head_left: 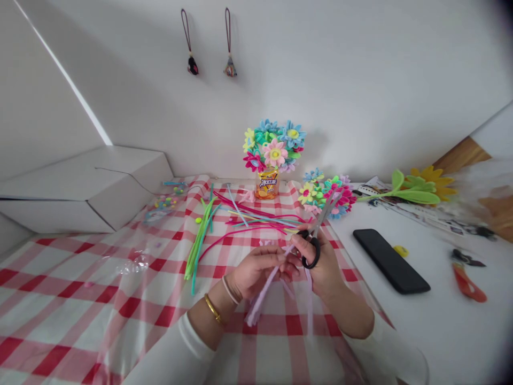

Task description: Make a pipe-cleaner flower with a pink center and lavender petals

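Observation:
My left hand pinches a bundle of lilac pipe cleaners, whose ends hang down toward me over the cloth. Close beside it, my right hand holds a pair of scissors with black handles, blades pointing up and away. The fingertips of both hands meet at the lilac strands, and one strand dangles below my right hand. Just beyond lie loose pipe cleaners in pink, blue and yellow. Green pipe cleaners are bunched to the left.
A red checked tablecloth covers the table. At the back stands an orange container of fuzzy flowers; another flower bunch lies right of it. A phone and orange-handled pliers lie rightward. A white box sits left.

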Demonstrator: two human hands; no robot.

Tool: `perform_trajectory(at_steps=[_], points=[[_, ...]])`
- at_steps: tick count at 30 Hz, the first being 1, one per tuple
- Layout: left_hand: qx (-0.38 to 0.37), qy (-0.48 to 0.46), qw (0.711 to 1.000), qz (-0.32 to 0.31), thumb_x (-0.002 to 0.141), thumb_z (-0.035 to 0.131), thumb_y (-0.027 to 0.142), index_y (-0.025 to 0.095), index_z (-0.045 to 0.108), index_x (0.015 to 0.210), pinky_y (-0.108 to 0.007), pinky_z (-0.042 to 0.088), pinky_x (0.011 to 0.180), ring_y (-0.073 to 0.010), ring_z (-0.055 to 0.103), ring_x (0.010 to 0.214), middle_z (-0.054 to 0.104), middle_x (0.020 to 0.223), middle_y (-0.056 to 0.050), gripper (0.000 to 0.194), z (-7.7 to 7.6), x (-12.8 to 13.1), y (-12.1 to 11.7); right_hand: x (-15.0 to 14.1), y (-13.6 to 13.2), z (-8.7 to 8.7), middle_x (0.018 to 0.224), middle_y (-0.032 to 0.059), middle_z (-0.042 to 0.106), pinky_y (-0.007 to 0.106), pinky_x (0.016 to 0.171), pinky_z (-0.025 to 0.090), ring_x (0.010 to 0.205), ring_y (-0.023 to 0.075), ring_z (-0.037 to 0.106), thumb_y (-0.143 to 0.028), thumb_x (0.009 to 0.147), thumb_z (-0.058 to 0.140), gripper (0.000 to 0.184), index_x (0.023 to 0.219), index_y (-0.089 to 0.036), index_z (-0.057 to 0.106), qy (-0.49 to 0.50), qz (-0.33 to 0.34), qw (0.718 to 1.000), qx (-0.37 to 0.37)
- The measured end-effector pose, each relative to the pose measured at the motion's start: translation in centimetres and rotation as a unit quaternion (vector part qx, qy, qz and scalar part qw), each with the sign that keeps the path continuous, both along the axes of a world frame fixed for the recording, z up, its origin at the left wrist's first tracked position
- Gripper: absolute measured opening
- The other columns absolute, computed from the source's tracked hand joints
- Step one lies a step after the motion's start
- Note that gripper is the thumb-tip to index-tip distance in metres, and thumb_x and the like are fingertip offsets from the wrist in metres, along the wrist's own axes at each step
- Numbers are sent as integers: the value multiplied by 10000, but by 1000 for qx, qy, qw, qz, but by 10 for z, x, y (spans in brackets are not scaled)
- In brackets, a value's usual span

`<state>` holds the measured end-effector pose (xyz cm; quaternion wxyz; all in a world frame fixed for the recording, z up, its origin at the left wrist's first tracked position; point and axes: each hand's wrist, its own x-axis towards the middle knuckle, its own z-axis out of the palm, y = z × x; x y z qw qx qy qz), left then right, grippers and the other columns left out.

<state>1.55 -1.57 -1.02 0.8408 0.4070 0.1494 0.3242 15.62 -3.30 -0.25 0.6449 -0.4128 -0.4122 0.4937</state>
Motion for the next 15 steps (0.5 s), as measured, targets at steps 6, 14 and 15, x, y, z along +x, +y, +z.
perform_trajectory(at_steps=[6,14,15], points=[[-13,-31,999,1,745,507,184,118,543,596,-368,459,713,-200,577,741,577,728,-81,167,6,-14,11,14,9,1,711,-32,506,229,563,400,609,97,480,-258,668,700,234,855,-210,566,-54,10,998,16],[-36,-21,999,7,747,503,184,125,519,586,-298,460,629,-159,559,660,572,693,-66,172,6,-19,14,17,3,11,684,-32,515,237,558,378,605,108,479,-240,595,729,309,847,-209,553,-81,96,992,-27],[-39,-18,999,-8,756,495,186,122,537,609,-318,467,645,-174,572,687,586,719,-78,165,6,-18,14,17,3,10,691,-30,517,242,566,384,611,112,481,-240,601,722,313,860,-214,549,-79,92,992,-20]])
